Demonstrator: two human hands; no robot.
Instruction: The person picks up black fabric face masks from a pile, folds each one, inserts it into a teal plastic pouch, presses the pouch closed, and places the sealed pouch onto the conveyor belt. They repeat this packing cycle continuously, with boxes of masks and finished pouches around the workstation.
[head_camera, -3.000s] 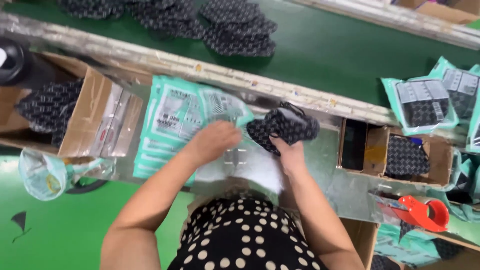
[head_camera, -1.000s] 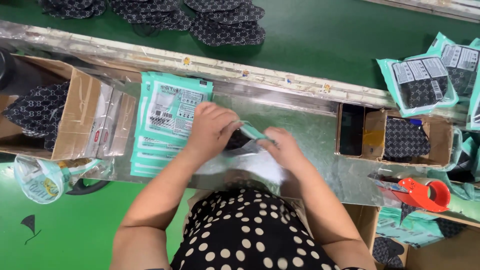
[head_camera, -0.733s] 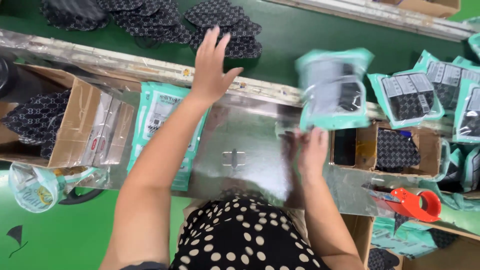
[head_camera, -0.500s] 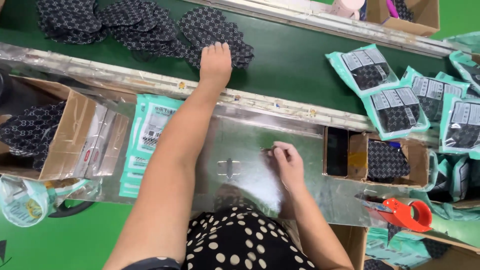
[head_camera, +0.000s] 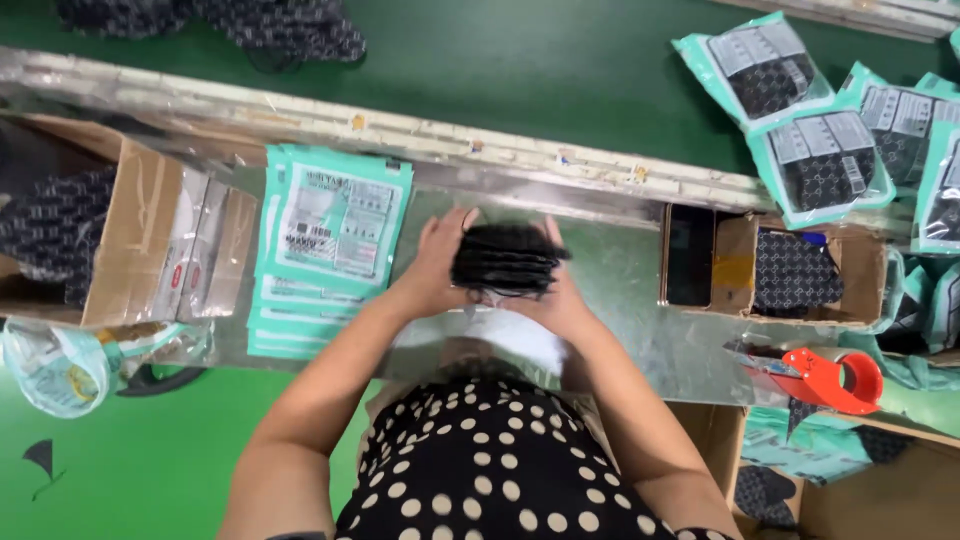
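Observation:
Both my hands grip a small stack of black patterned face masks (head_camera: 505, 258) over the shiny metal worktop (head_camera: 620, 290). My left hand (head_camera: 438, 255) clasps the stack's left side, and my right hand (head_camera: 558, 285) presses against its right side and underside. A pile of empty teal packaging bags (head_camera: 330, 235) lies just to the left of my left hand. A white sheet (head_camera: 500, 335) rests on the worktop below the masks, close to my body.
A green conveyor belt (head_camera: 500, 70) carries loose black masks (head_camera: 280, 30) at top left and filled teal bags (head_camera: 800, 110) at top right. Cardboard boxes of masks stand left (head_camera: 130, 240) and right (head_camera: 800, 270). A red tape dispenser (head_camera: 825, 375) sits at right.
My left hand reached to the belt, took black masks and drew them back to the worktop. My right hand tossed a filled bag to the right, then joined the stack.

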